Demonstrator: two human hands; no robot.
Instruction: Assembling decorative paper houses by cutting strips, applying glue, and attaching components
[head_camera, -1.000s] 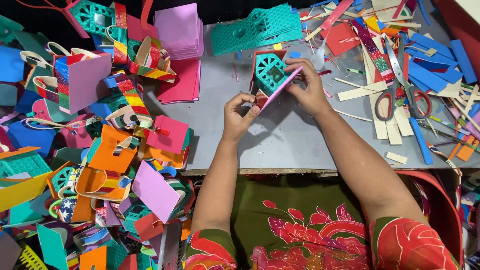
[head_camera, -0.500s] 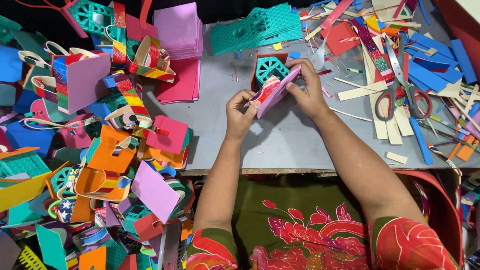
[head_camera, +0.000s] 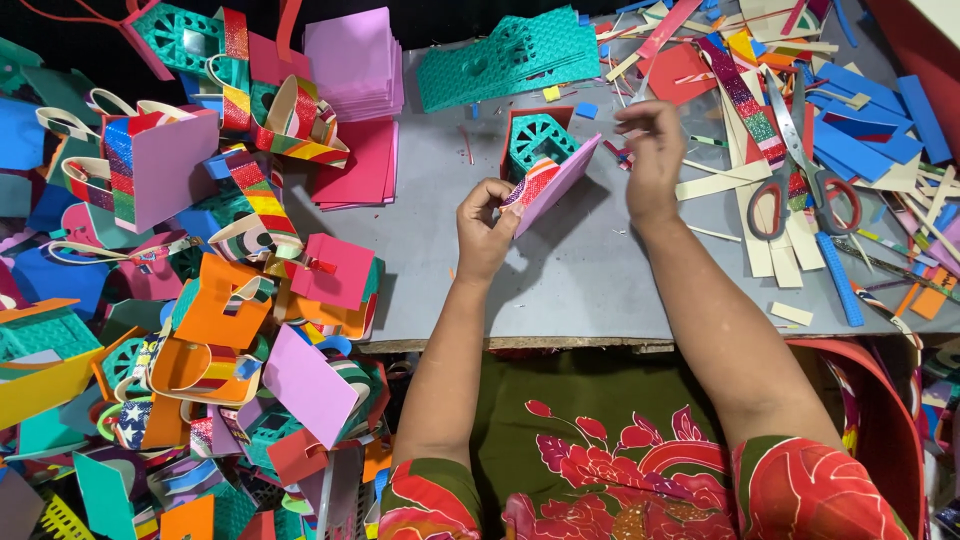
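One pink foam sheet (head_camera: 556, 185) with striped strip pinched in left hand (head_camera: 487, 225) at table (head_camera: 600, 290) centre. Right hand (head_camera: 652, 150) loosely open, empty, toward far edge scraps. Assembly step; next likely needs another piece.

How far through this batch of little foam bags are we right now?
Done: a heap of finished handled bags fills the left side. In hand: the left hand holds a pink bag piece with a striped strip; the right hand hovers over loose strips. Left: a stack of pink squares, teal lattice panels, cut strips and scissors lie unused.
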